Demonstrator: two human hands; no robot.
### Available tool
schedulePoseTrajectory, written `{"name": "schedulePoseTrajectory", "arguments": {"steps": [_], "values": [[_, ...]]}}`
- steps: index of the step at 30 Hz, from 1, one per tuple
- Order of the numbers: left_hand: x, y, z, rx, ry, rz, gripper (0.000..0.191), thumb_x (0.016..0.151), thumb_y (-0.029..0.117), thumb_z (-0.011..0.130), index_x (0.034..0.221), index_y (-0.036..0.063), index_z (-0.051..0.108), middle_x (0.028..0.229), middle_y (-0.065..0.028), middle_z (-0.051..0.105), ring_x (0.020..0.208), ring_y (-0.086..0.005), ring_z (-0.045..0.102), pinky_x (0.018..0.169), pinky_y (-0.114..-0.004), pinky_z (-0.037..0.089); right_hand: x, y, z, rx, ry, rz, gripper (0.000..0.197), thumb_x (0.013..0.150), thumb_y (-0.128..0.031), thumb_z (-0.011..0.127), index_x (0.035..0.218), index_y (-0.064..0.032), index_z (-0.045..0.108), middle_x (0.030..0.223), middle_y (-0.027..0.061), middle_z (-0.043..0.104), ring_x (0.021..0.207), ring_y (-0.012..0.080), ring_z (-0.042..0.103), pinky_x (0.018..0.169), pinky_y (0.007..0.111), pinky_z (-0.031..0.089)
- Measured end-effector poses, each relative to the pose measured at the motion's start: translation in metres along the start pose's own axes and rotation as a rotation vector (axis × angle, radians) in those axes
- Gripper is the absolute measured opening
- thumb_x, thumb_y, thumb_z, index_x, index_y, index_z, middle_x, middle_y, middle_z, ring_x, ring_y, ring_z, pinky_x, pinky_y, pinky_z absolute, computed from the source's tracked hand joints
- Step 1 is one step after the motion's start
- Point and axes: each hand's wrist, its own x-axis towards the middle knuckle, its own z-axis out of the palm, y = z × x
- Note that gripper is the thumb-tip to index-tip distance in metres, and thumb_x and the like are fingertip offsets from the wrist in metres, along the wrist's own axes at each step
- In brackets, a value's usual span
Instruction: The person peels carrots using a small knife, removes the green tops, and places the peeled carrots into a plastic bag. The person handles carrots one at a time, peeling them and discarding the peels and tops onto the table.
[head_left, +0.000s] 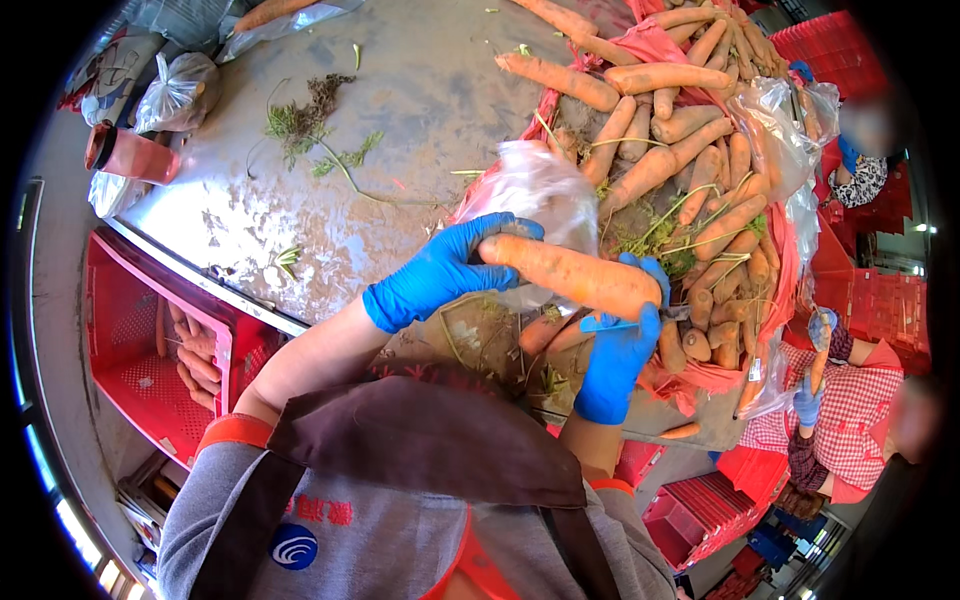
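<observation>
A large orange carrot (570, 274) is held level in front of me over the table. My left hand (450, 259), in a blue glove, grips its left end. In a matching glove, my right hand (622, 345) holds the right end, fingertips curled over it. A light-blue flat piece (604, 323), perhaps a tool handle, sticks out from under the right fingers; the rest is hidden. Just behind the carrot lies a clear plastic bag (544, 195). To the right, many carrots (637, 176) with some green stalks heap up on a red mesh sack (784, 247).
Carrot greens (296, 127) lie on the dirty metal table (420, 82). A pink bottle (135, 154) stands near its left edge. A red crate (157, 337) holding carrots is at lower left. Right, a co-worker (847, 420) in checked clothing holds a carrot; stacked red crates (697, 517) stand nearby.
</observation>
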Motion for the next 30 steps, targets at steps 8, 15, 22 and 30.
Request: {"name": "schedulePoseTrajectory", "arguments": {"steps": [8,15,22,30], "values": [[0.006,-0.024,-0.013,0.063,0.017,-0.025,0.042,0.086,0.012,0.059,0.126,0.0049,0.046,0.118,-0.0041,0.052,0.108,-0.0125,0.047,0.095,-0.029,0.039,0.007,0.037,-0.026,0.042,0.155,0.236,0.065,0.077,-0.040,0.055,0.129,-0.0040,0.041,0.120,0.0153,0.050,0.104,0.0253,0.052,0.072,0.033,0.047],[0.021,-0.031,-0.023,0.498,0.044,0.097,0.046,0.085,0.017,0.060,0.126,0.0071,0.045,0.117,-0.0067,0.053,0.101,-0.0172,0.051,0.092,-0.032,0.040,0.005,0.039,-0.026,-0.005,0.118,0.377,0.056,0.077,-0.036,0.054,0.124,-0.0064,0.046,0.115,0.0109,0.052,0.103,0.0202,0.052,0.076,0.030,0.044],[0.019,-0.040,-0.011,0.769,-0.254,-0.020,0.062,0.080,0.026,0.066,0.132,0.0070,0.039,0.124,-0.0161,0.050,0.115,-0.0277,0.048,0.096,-0.036,0.038,0.000,0.030,-0.010,0.098,0.134,0.346,0.047,0.079,-0.029,0.053,0.120,-0.0073,0.048,0.109,0.0086,0.056,0.093,0.0174,0.056,0.063,0.025,0.045],[0.012,-0.048,-0.011,0.652,-0.253,-0.071,0.064,0.080,0.023,0.066,0.134,0.0072,0.036,0.126,-0.0153,0.050,0.115,-0.0227,0.048,0.095,-0.035,0.038,0.009,0.047,-0.019,0.258,0.049,0.288,0.052,0.075,-0.025,0.059,0.120,-0.0018,0.047,0.112,0.0141,0.054,0.101,0.0250,0.056,0.085,0.035,0.047]]}}
